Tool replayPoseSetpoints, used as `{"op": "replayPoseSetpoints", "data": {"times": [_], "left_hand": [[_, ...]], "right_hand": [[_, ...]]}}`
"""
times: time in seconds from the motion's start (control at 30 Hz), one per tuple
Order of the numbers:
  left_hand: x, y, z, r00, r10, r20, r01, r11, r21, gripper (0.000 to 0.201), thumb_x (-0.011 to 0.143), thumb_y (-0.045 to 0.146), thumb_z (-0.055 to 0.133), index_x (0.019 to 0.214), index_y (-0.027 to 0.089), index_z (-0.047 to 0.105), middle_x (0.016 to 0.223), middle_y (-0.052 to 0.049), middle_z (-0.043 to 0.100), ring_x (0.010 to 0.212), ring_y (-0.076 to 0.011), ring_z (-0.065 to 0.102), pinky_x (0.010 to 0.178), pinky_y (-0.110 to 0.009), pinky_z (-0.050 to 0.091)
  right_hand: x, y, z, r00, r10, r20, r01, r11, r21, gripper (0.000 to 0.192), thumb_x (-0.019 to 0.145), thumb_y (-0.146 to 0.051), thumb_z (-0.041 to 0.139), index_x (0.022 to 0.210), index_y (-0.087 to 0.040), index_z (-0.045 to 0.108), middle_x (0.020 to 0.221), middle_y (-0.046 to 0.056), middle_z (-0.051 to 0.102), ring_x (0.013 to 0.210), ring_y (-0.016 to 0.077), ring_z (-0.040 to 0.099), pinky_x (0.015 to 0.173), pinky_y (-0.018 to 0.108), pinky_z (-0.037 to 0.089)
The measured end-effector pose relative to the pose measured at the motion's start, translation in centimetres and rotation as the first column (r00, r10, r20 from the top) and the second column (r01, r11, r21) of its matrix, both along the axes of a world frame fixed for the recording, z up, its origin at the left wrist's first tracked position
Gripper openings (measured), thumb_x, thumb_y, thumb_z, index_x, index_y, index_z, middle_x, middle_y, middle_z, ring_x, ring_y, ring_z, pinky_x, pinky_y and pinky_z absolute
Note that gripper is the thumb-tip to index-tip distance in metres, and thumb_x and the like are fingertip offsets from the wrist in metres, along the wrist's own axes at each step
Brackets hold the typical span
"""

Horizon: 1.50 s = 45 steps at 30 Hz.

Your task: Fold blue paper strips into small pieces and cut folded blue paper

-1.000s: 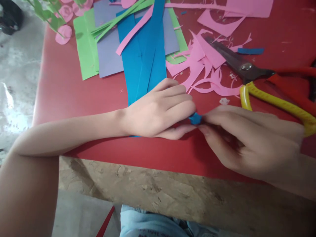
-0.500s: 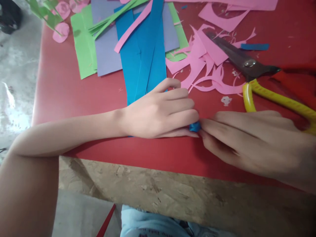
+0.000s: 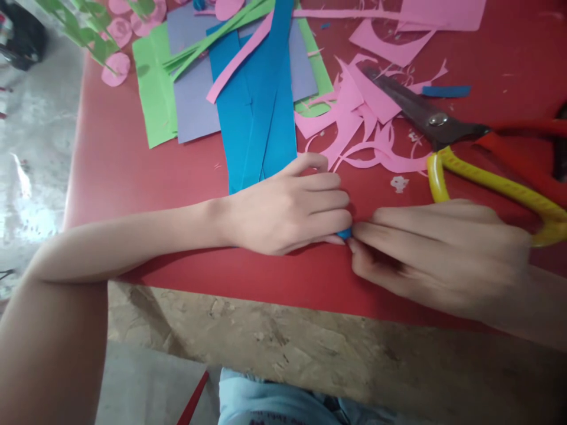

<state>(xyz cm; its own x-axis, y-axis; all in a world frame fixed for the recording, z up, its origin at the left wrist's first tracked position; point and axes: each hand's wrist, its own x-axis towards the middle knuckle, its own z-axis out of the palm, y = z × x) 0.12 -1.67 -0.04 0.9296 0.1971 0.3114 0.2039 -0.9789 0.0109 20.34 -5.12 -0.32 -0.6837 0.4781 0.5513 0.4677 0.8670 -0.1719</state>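
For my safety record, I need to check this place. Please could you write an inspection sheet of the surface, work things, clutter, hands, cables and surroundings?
Surface: red tabletop, with a mottled brown strip along its near edge.
Work things: small blue piece, mostly hidden.
Clutter: pink scraps next to scissors; blue paper, green paper and purple paper overlapping.
Hands: left hand and right hand both pinch the small blue piece.
Cables: nothing seen.
Surroundings: grey floor at left; dark object at upper left, not identifiable.
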Motion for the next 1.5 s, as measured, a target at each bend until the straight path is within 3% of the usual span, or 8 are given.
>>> {"op": "replayPoseSetpoints", "data": {"times": [0.43,0.6,0.67,0.77,0.87,1.0,1.23,1.5], "left_hand": [[0.3,-0.1,0.1,0.997,-0.059,0.042,0.061,0.996,-0.058,0.030,0.096,0.030,0.027,0.082,0.017,0.050,0.069,-0.003,0.057,0.074,-0.0158,0.052,0.083,-0.031,0.040],[0.0,-0.2,0.3,0.984,0.023,0.175,-0.022,1.000,-0.006,0.024,0.094,0.032,0.033,0.087,0.016,0.049,0.072,-0.003,0.060,0.072,-0.0152,0.052,0.081,-0.031,0.042],[0.0,-0.2,0.3,0.977,0.054,0.207,-0.059,0.998,0.015,0.022,0.094,0.032,0.036,0.090,0.015,0.050,0.073,-0.003,0.061,0.073,-0.0150,0.052,0.081,-0.032,0.043],[0.0,-0.2,0.0,0.970,0.086,0.228,-0.102,0.993,0.055,0.020,0.093,0.029,0.040,0.094,0.013,0.051,0.077,-0.003,0.064,0.074,-0.0142,0.053,0.082,-0.032,0.043],[0.0,-0.3,-0.3,0.964,0.100,0.245,-0.126,0.988,0.093,0.018,0.092,0.025,0.041,0.099,0.012,0.052,0.081,-0.003,0.066,0.075,-0.0131,0.055,0.083,-0.032,0.043],[0.0,-0.3,-0.5,0.963,0.109,0.246,-0.134,0.987,0.088,0.021,0.093,0.024,0.039,0.104,0.012,0.052,0.086,-0.004,0.067,0.077,-0.0122,0.057,0.084,-0.032,0.043],[-0.3,-0.4,-0.6,0.960,0.201,0.193,-0.223,0.970,0.101,0.028,0.094,0.021,0.036,0.120,0.025,0.046,0.093,0.002,0.065,0.082,-0.0083,0.058,0.090,-0.030,0.043],[-0.3,-0.3,-0.1,0.960,0.060,0.274,-0.105,0.983,0.151,0.023,0.093,0.031,0.041,0.107,0.021,0.055,0.085,0.002,0.064,0.074,-0.0069,0.057,0.084,-0.027,0.045]], "right_hand": [[-0.4,0.0,0.0,0.999,0.047,0.007,-0.047,0.998,0.032,0.028,0.079,-0.009,0.051,0.053,-0.018,0.053,0.050,-0.002,0.056,0.045,0.0082,0.050,0.045,0.024,0.037],[-0.4,0.1,0.9,0.994,-0.018,-0.110,-0.005,0.978,-0.208,0.021,0.083,-0.013,0.047,0.065,-0.016,0.057,0.054,-0.001,0.056,0.048,0.0076,0.049,0.047,0.022,0.037],[-0.4,0.1,1.2,0.985,-0.035,-0.168,-0.047,0.886,-0.461,0.022,0.083,-0.014,0.045,0.064,-0.016,0.056,0.052,-0.002,0.053,0.044,0.0059,0.045,0.043,0.019,0.036],[-0.5,0.0,1.5,0.973,-0.073,-0.219,-0.145,0.545,-0.826,0.025,0.081,-0.017,0.040,0.060,-0.018,0.054,0.046,-0.005,0.049,0.038,0.0060,0.040,0.034,0.019,0.030],[-0.6,0.1,1.6,0.956,-0.154,-0.248,-0.205,0.252,-0.946,0.025,0.080,-0.022,0.038,0.061,-0.019,0.054,0.045,-0.005,0.044,0.038,0.0073,0.039,0.033,0.020,0.029],[-0.8,0.4,1.7,0.937,-0.221,-0.271,-0.245,0.137,-0.960,0.028,0.084,-0.026,0.040,0.063,-0.016,0.054,0.047,-0.005,0.040,0.040,0.0064,0.037,0.035,0.019,0.030],[-0.7,0.3,1.6,0.919,-0.248,-0.307,-0.259,0.208,-0.943,0.025,0.086,-0.024,0.040,0.068,-0.015,0.055,0.048,-0.006,0.040,0.040,0.0046,0.035,0.035,0.018,0.029],[-0.7,0.4,1.6,0.941,-0.150,-0.302,-0.174,0.551,-0.816,0.021,0.078,-0.011,0.042,0.060,-0.017,0.052,0.047,-0.007,0.035,0.041,0.0033,0.032,0.036,0.015,0.027]]}}
